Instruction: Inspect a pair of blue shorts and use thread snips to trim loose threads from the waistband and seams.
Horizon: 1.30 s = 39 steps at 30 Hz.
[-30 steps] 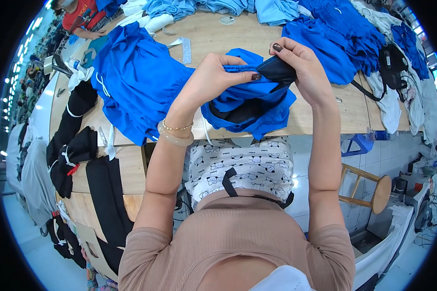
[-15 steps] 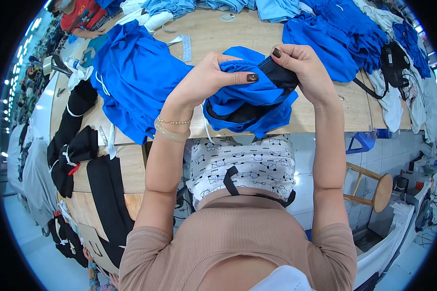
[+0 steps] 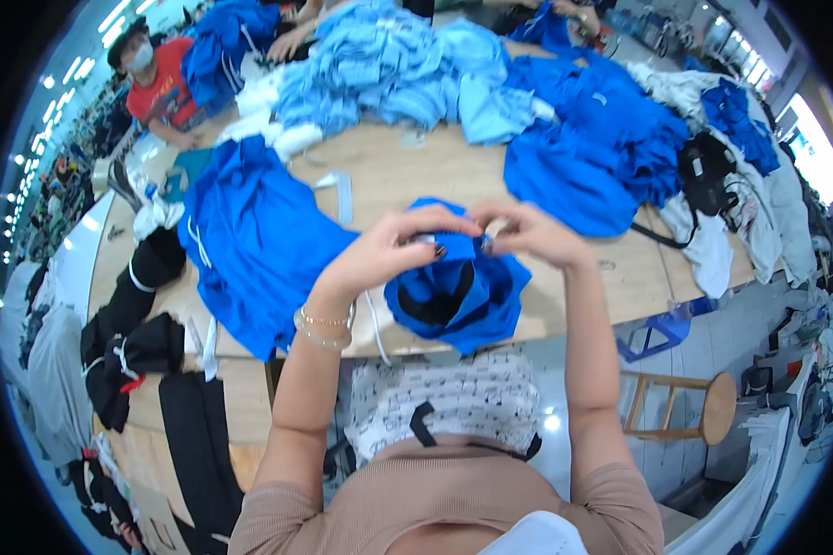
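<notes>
A bright blue garment (image 3: 495, 310) with a black lining sits bunched near the table's front edge, its opening toward me. On its upper left rim, my left hand (image 3: 384, 252) pinches the cloth between thumb and fingers. My right hand (image 3: 544, 239) is closed at the top of the same rim, close beside the left; its fingertips are slightly blurred. A white cord (image 3: 377, 326) hangs down left of the garment. Just beyond my left wrist lies a heap of blue garments (image 3: 254, 245) with a white drawstring showing.
Light blue cloth (image 3: 379, 69) is piled at the back, with more blue garments (image 3: 602, 139) at the right. Black rolled fabric (image 3: 143, 277) lies at the left. A person in a red top (image 3: 162, 92) stands at the far left. A wooden stool (image 3: 713, 409) stands below right.
The view has tilted up, showing more of the table's far side. My hands have come closer together along the garment's rim, and the black lining that stretched toward my right hand has dropped down.
</notes>
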### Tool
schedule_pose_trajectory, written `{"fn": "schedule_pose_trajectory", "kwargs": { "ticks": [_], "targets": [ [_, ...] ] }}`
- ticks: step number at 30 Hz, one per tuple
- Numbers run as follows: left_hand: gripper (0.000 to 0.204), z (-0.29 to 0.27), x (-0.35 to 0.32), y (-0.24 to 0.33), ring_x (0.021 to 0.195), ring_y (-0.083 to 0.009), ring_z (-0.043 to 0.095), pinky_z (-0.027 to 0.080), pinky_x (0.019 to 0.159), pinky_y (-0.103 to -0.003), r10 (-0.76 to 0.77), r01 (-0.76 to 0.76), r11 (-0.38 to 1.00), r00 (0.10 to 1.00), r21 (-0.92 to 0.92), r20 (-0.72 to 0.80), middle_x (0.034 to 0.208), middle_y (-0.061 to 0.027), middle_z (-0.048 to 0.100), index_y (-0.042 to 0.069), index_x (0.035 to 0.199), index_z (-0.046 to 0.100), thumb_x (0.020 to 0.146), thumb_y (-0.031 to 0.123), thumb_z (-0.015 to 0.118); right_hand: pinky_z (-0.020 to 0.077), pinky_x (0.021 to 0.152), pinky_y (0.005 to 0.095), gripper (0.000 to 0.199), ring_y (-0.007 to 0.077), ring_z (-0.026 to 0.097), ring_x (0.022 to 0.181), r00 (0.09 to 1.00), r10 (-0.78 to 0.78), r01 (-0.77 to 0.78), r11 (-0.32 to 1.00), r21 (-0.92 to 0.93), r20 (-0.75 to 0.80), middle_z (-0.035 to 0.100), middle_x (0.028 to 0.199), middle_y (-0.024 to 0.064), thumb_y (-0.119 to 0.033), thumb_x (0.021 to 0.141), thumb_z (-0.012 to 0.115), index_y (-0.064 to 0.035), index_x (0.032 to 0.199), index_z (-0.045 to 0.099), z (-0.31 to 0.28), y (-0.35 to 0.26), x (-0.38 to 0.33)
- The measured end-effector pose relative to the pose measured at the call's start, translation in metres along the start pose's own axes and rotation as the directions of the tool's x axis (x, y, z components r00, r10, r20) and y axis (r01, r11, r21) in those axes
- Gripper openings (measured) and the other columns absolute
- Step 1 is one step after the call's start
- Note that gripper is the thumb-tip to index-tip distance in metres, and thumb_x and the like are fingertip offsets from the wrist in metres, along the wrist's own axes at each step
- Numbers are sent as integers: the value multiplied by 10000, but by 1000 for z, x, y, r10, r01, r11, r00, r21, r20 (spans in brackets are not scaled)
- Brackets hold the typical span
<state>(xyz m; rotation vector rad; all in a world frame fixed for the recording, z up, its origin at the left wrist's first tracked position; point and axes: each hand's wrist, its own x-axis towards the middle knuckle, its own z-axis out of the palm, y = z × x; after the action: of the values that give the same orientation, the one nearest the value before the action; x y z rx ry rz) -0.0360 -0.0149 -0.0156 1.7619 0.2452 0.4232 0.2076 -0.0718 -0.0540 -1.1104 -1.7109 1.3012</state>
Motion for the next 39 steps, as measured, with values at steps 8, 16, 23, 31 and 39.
{"fn": "schedule_pose_trajectory", "kwargs": {
  "ticks": [8, 16, 23, 31, 39],
  "targets": [
    [650, 11, -7, -4, 972, -308, 545, 448, 832, -332, 226, 100, 773, 879, 627, -419, 995, -134, 529, 142, 1270, 489, 664, -94, 491, 397, 578, 266, 189, 109, 446, 642, 843, -210, -63, 876, -477, -496, 468, 681, 62, -81, 679, 602, -17, 818, 491, 9, -13, -3],
    [554, -39, -19, -63, 982, -379, 517, 459, 833, -414, 310, 553, 536, 573, 637, -758, 1101, -177, 495, 122, 1166, 550, 635, -33, 590, 384, 587, 338, 197, 253, 492, 681, 692, -483, -202, 583, -787, -536, 440, 757, 106, 8, 649, 533, -49, 831, 484, -31, -74, -10],
    [495, -110, -34, -25, 1001, -294, 573, 431, 901, -323, 159, 378, 732, 714, 567, -682, 1028, -179, 596, 79, 1065, 646, 642, -67, 435, 466, 543, 347, 220, 246, 597, 616, 778, 109, -528, 647, -550, -618, 592, 841, 127, -10, 698, 530, -41, 912, 569, -93, -49, -8],
    [400, -156, -89, 94, 815, -104, 562, 511, 644, -227, 10, 128, 905, 947, 406, -320, 1051, -32, 560, 82, 1285, 485, 898, 181, 450, 333, 535, 198, 292, 55, 485, 635, 783, -314, -79, 806, -587, -537, 601, 838, -27, -184, 799, 501, -143, 1054, 637, -90, -139, -29],
    [257, -93, -31, 132, 662, -150, 580, 511, 619, -263, 197, -338, 921, 836, -196, -512, 826, -63, 626, 1, 936, 579, 932, 122, 353, 438, 593, 281, 177, 149, 534, 650, 717, -241, 200, 970, -138, -654, 552, 720, 31, -210, 761, 563, -36, 735, 567, -45, -216, -20]
  ]
}}
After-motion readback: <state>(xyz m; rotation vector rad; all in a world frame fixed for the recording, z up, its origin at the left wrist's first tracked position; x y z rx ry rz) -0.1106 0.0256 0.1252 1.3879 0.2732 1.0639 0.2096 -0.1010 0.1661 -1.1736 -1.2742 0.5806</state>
